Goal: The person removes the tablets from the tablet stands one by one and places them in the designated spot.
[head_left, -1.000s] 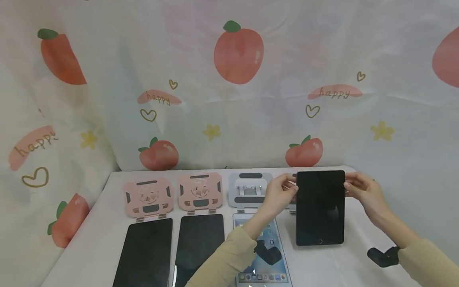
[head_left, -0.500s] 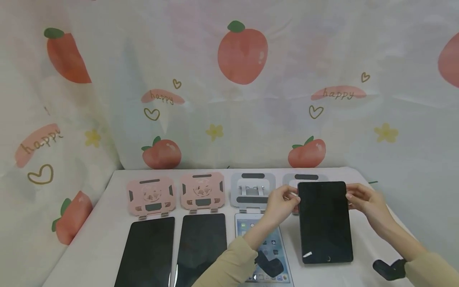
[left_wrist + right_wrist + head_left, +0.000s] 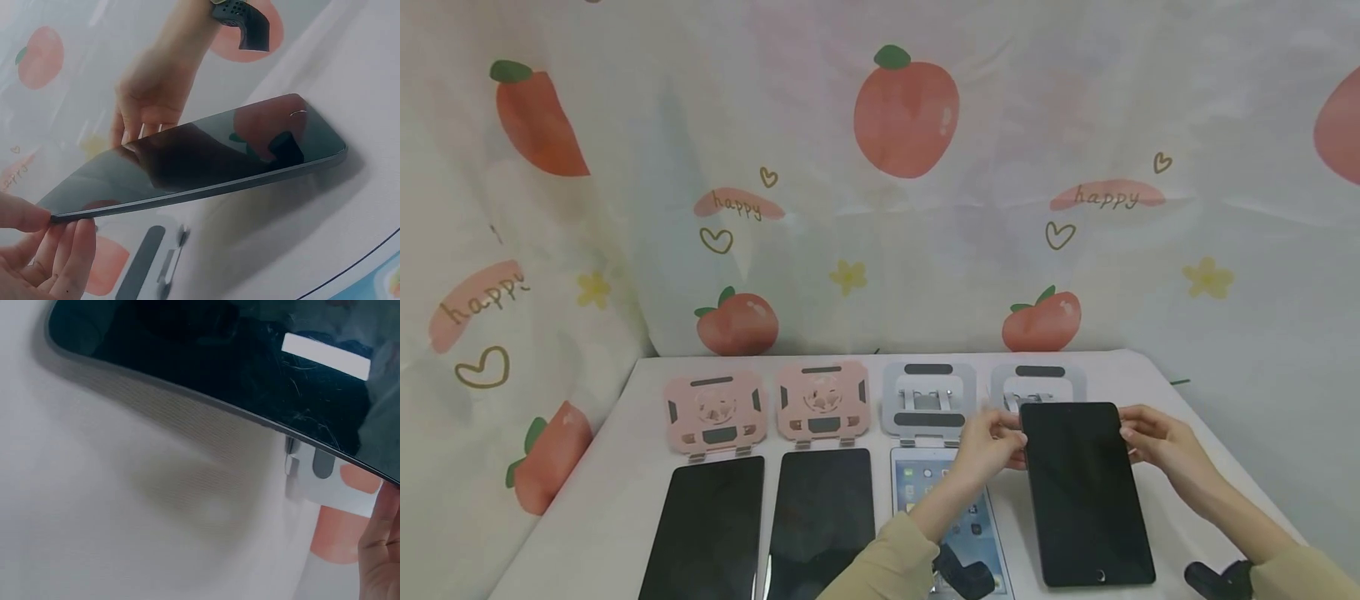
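A tablet with a dark screen and black frame [image 3: 1086, 492] is held up between my two hands in the head view. My left hand [image 3: 991, 450] pinches its upper left edge; in the left wrist view the thumb and fingers grip a corner of the tablet [image 3: 206, 156]. On the upper right edge, my right hand [image 3: 1165, 446] holds it between thumb and fingers. The top end is raised and the home-button end sits lower, over a shadow. Whether that low end touches the table cannot be told. Behind it lies a grey-blue tablet stand [image 3: 1039, 382], partly covered.
Two pink stands [image 3: 715, 408] and another grey-blue stand [image 3: 928, 400] line the back of the white table [image 3: 587, 500]. In front lie two dark tablets [image 3: 703, 525] and a white-framed tablet [image 3: 917, 475] with its screen lit. My left forearm crosses over the lit one. A fruit-print curtain hangs behind.
Both hands have brought the black tablet down and towards me. It has gone from near upright to leaning back, its lower end nearer. The grey-blue stand behind shows more.
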Demonstrator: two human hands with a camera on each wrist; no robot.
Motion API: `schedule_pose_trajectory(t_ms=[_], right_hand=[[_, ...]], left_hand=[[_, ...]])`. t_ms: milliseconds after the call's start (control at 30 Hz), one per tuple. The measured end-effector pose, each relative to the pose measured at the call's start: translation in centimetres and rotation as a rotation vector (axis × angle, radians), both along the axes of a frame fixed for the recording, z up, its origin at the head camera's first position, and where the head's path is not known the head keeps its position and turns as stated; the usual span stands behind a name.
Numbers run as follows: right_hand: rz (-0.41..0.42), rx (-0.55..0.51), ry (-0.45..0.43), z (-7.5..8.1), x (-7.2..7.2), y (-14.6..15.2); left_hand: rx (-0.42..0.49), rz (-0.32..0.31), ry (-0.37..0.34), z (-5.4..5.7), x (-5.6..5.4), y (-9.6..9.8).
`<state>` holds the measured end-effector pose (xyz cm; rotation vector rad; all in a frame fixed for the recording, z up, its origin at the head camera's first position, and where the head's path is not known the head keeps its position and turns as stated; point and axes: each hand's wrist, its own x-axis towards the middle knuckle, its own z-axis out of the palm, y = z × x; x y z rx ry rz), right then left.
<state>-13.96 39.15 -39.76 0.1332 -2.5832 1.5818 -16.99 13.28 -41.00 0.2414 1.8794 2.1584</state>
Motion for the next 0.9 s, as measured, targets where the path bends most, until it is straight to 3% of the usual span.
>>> schedule_pose_trajectory(t_ms=[200,900], right_hand=[[0.017,0.013,-0.05,-0.6,0.1,0.1],[-0.012,0.11,-0.246,-2.0,0.2,0.1]], left_hand=[[0.008,0.022,-0.052,-1.0,0.3,0.2],[-0.012,0.054,-0.088,-3.3,0.8,0.8]])
